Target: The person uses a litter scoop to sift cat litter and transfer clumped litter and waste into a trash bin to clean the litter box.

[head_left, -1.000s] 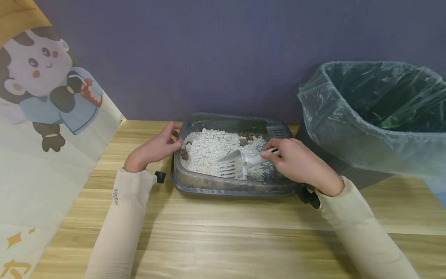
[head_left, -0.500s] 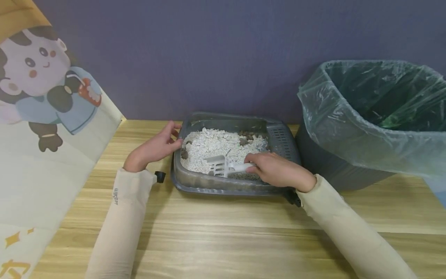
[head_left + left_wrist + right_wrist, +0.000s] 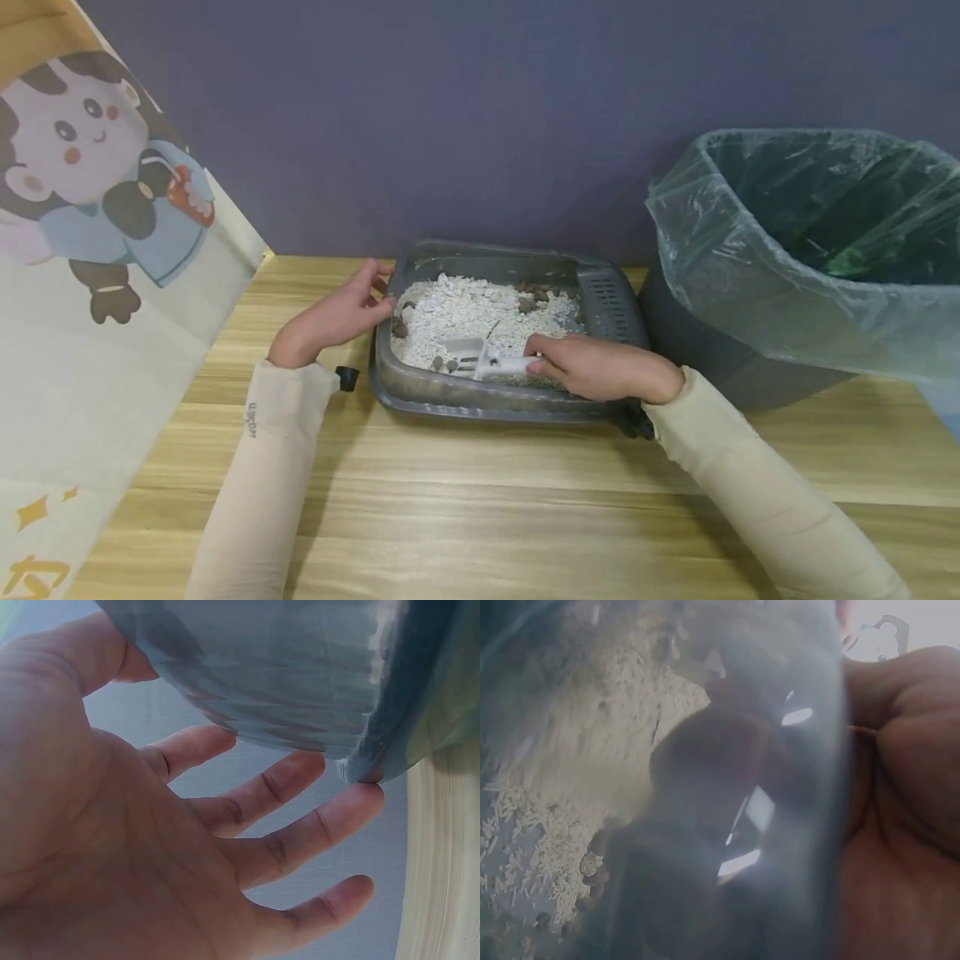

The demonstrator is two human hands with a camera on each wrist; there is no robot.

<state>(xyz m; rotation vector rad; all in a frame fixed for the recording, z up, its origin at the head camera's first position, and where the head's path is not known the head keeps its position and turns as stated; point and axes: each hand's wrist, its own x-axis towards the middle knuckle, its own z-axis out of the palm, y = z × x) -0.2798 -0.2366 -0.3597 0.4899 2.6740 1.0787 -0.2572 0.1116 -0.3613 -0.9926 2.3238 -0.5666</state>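
A grey litter box stands on the wooden surface, holding white litter with dark brown clumps in it. My left hand is at the box's left end. In the left wrist view its fingers are spread, and several fingertips touch the box's outer wall. My right hand grips the handle of a white slotted litter scoop. The scoop's head lies in the litter near the front wall, with small clumps by it. In the right wrist view the box's wall hides most of the scoop.
To the right of the box stands a dark grey bin, lined with a clear plastic bag. A purple-grey wall rises behind. On the left is a pale panel with a cartoon figure. The box has a perforated ledge at its right end.
My right hand has moved left and slightly toward me, taking the scoop through the litter toward the front wall. Small clumps now show by the scoop's head. The left hand stays at the box.
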